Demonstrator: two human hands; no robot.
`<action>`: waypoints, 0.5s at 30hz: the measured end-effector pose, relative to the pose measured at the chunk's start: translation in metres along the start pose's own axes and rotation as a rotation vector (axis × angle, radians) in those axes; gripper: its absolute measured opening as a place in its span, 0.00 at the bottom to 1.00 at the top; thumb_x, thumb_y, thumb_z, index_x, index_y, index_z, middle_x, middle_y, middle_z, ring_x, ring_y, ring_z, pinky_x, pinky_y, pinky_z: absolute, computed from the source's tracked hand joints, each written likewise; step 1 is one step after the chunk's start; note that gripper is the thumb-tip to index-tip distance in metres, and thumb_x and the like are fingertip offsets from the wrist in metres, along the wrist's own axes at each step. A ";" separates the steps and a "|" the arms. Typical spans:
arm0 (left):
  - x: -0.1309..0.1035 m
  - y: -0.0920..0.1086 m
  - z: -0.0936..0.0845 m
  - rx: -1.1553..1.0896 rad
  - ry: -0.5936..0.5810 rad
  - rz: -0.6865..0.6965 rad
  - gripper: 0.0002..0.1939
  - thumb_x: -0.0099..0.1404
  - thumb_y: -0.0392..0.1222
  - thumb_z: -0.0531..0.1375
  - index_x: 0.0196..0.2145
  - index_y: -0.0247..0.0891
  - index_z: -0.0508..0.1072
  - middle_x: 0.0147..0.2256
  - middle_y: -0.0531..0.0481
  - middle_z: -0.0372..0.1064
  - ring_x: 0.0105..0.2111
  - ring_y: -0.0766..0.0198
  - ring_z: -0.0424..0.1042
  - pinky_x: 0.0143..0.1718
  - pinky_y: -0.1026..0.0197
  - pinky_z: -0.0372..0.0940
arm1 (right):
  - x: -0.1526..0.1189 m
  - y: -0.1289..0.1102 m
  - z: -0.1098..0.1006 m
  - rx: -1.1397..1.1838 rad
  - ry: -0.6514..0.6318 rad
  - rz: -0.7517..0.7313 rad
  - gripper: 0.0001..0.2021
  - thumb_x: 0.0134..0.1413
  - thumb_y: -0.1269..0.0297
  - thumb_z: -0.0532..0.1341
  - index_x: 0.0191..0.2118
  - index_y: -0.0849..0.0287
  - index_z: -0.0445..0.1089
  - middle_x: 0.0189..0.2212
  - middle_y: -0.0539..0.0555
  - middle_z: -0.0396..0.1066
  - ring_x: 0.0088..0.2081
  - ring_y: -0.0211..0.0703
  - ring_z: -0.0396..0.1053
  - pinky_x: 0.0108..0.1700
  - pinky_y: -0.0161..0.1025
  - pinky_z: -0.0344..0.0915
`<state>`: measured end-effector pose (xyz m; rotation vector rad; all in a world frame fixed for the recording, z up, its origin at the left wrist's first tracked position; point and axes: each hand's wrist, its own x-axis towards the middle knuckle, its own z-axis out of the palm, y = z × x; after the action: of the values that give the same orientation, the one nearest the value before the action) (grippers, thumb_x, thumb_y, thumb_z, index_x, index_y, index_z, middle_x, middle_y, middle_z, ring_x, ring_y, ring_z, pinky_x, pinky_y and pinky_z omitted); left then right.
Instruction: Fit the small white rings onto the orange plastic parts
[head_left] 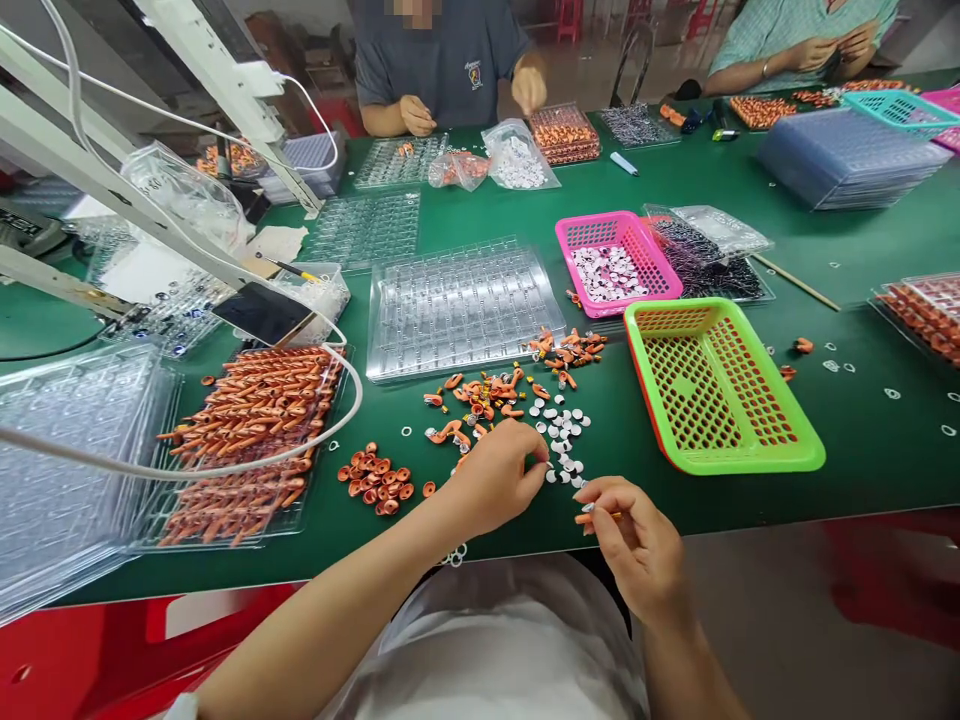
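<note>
Right hand [641,550] pinches an orange stick [583,519]; left hand [495,478], grip unclear. Left tray [289,527] looks filled; white discs [554,432] remain loose.

The lime-green basket [721,385] has a lattice of holes showing orange-red. Beyond it, a hot-pink basket [636,304] holds black-spotted white pieces [611,272]. Left of the lime-green basket, white discs [553,431], orange pieces [491,392] and coppery cups [386,478] dot a dark-green tabletop [720,180].

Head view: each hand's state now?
Left hand: fingers curled beside small white round discs; whether holding one cannot be told.
Right hand: closed, holding a slim orange piece.
</note>
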<state>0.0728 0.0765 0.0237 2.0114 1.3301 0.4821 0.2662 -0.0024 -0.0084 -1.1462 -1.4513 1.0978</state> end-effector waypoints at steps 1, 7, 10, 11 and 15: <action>-0.003 0.002 -0.002 -0.073 -0.008 -0.062 0.05 0.59 0.31 0.58 0.31 0.37 0.74 0.35 0.47 0.75 0.36 0.59 0.72 0.39 0.57 0.67 | -0.001 0.000 -0.001 -0.038 -0.018 -0.044 0.05 0.65 0.72 0.54 0.37 0.56 0.64 0.42 0.55 0.71 0.37 0.39 0.73 0.39 0.37 0.74; -0.016 0.012 -0.012 -0.385 -0.086 -0.230 0.03 0.57 0.33 0.58 0.29 0.36 0.73 0.28 0.50 0.76 0.28 0.64 0.72 0.30 0.64 0.65 | 0.003 -0.002 0.009 -0.209 -0.170 -0.365 0.10 0.60 0.78 0.55 0.41 0.56 0.61 0.39 0.56 0.72 0.47 0.46 0.72 0.43 0.39 0.71; -0.021 0.011 -0.015 -0.411 -0.086 -0.230 0.03 0.56 0.33 0.58 0.29 0.36 0.72 0.27 0.51 0.74 0.27 0.65 0.70 0.28 0.65 0.64 | 0.007 -0.004 0.016 -0.232 -0.195 -0.433 0.12 0.59 0.80 0.54 0.43 0.57 0.60 0.33 0.55 0.70 0.51 0.48 0.71 0.43 0.39 0.71; -0.023 0.011 -0.016 -0.412 -0.089 -0.228 0.04 0.56 0.32 0.58 0.29 0.36 0.73 0.27 0.52 0.73 0.26 0.66 0.69 0.28 0.65 0.63 | 0.008 -0.004 0.017 -0.240 -0.203 -0.449 0.12 0.59 0.81 0.54 0.44 0.57 0.60 0.33 0.55 0.69 0.52 0.48 0.71 0.44 0.40 0.72; -0.029 0.007 -0.020 -0.435 -0.101 -0.212 0.06 0.57 0.31 0.57 0.29 0.35 0.74 0.26 0.53 0.71 0.25 0.68 0.66 0.26 0.66 0.60 | 0.010 -0.004 0.021 -0.302 -0.239 -0.481 0.13 0.58 0.81 0.55 0.45 0.57 0.60 0.37 0.57 0.70 0.54 0.49 0.69 0.47 0.42 0.72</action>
<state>0.0529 0.0544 0.0450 1.5033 1.2346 0.5127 0.2439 0.0051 -0.0061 -0.8126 -2.0037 0.7072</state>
